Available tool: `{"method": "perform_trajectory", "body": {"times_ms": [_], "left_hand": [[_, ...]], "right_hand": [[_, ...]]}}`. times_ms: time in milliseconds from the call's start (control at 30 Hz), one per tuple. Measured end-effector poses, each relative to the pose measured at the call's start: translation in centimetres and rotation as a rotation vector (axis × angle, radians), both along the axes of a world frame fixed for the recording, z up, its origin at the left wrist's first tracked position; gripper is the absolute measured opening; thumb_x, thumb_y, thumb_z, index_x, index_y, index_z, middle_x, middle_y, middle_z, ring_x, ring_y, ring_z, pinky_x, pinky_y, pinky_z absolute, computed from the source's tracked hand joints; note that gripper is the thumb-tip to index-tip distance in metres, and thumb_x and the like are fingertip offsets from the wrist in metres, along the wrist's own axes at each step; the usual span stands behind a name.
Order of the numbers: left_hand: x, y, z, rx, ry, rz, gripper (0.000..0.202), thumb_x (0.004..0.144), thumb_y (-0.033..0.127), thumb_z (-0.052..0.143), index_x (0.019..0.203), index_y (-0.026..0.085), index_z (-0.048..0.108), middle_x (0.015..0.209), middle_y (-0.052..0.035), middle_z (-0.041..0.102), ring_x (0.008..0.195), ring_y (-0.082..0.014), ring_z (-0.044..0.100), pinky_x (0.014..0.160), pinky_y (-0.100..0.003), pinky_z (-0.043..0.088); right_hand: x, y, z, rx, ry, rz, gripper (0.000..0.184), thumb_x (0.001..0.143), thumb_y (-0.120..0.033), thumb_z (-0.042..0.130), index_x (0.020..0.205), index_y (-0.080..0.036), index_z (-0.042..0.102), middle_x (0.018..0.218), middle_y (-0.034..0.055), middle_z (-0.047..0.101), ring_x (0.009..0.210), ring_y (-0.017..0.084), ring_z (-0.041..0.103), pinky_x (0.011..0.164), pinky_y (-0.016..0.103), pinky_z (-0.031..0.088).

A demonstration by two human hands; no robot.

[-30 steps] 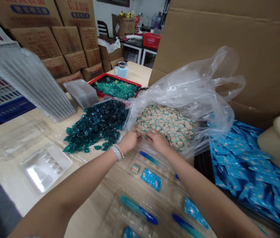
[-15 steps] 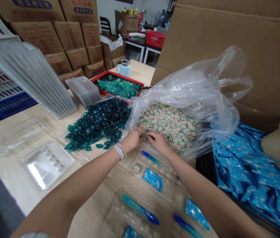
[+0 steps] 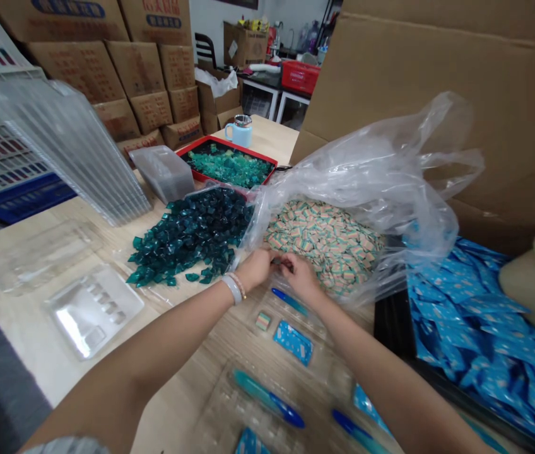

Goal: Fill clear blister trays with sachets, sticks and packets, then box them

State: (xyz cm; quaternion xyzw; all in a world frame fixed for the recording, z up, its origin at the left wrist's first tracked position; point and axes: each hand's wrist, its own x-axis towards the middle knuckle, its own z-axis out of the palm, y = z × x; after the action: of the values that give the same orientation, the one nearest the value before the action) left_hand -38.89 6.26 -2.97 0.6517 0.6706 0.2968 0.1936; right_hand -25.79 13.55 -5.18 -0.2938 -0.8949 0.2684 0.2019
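Striped square pieces [image 3: 329,249], coloured peach, white and green, are heaped in a broad pile, over whose back and sides a crumpled clear plastic bag [image 3: 366,164] is draped. At the near left edge of the pile, the left hand [image 3: 254,270] and the right hand [image 3: 299,274] are held close together. The fingers of both are curled inward and their tips are brought near one another; whether anything is gripped between them cannot be told, since the tips are small and partly hidden. A pale band [image 3: 232,288] and a beaded bracelet [image 3: 239,285] are worn on the left wrist.

On the near side of the pile, a clear blister tray [image 3: 313,323] is laid, in which a single striped piece [image 3: 262,321], a blue patterned packet [image 3: 293,342] and a blue-and-teal pen-shaped item [image 3: 289,301] are placed.

Just left of the pile, dark teal faceted chunks [image 3: 196,233] are heaped. Behind the pile, toward its left, a red-rimmed tray [image 3: 260,156] of green translucent bits [image 3: 232,167] is set. Right of the pile, blue patterned packets [image 3: 480,328] are massed in a black container [image 3: 393,325].
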Motion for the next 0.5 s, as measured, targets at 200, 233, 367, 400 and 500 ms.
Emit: {"method": "perform_trajectory", "body": {"times_ms": [200,233,367,400,500], "left_hand": [[-0.6,-1.2,0.2,-0.043,0.157,-0.008,0.022,0.077,0.013,0.046,0.092,0.014,0.062,0.086,-0.0071,0.062,0.079,-0.0163,0.057,0.075,-0.027,0.044],[-0.6,-1.5,0.3,-0.046,0.2,-0.014,0.022,0.079,0.014,0.044,0.093,0.015,0.061,0.087,-0.0066,0.061,0.08,-0.0161,0.056,0.075,-0.027,0.044],[-0.5,-2.6,0.4,-0.041,0.344,-0.015,0.021,0.083,0.015,0.039,0.091,0.015,0.059,0.089,-0.0066,0.059,0.084,-0.0163,0.055,0.076,-0.027,0.043],[-0.5,-2.6,0.4,-0.029,0.359,0.001,0.022,0.083,0.015,0.038,0.092,0.015,0.058,0.09,-0.0073,0.058,0.085,-0.0168,0.055,0.077,-0.028,0.043],[-0.5,-2.5,0.4,-0.007,0.343,0.062,0.024,0.083,0.014,0.036,0.096,0.015,0.056,0.094,-0.0087,0.057,0.088,-0.0172,0.054,0.079,-0.029,0.043]], "right_hand": [[-0.1,0.0,-0.1,0.009,0.009,0.055,0.013,0.071,-0.017,0.052,0.082,-0.018,0.06,0.075,0.0019,0.06,0.072,0.015,0.054,0.069,0.028,0.043],[-0.1,0.2,0.0,0.017,0.008,0.064,0.014,0.072,-0.018,0.052,0.082,-0.018,0.06,0.076,0.0024,0.06,0.072,0.015,0.054,0.068,0.028,0.043],[-1.2,1.4,0.6,0.087,-0.036,0.053,0.021,0.079,-0.018,0.045,0.091,-0.017,0.062,0.086,0.0056,0.061,0.078,0.015,0.055,0.073,0.027,0.043],[-1.6,1.7,0.7,0.131,-0.078,0.052,0.023,0.08,-0.017,0.044,0.094,-0.017,0.062,0.09,0.0067,0.061,0.084,0.016,0.055,0.077,0.028,0.042],[-2.6,2.0,1.0,0.257,-0.215,0.066,0.027,0.079,-0.018,0.046,0.102,-0.019,0.061,0.096,0.0091,0.06,0.094,0.02,0.052,0.083,0.032,0.039]]}}
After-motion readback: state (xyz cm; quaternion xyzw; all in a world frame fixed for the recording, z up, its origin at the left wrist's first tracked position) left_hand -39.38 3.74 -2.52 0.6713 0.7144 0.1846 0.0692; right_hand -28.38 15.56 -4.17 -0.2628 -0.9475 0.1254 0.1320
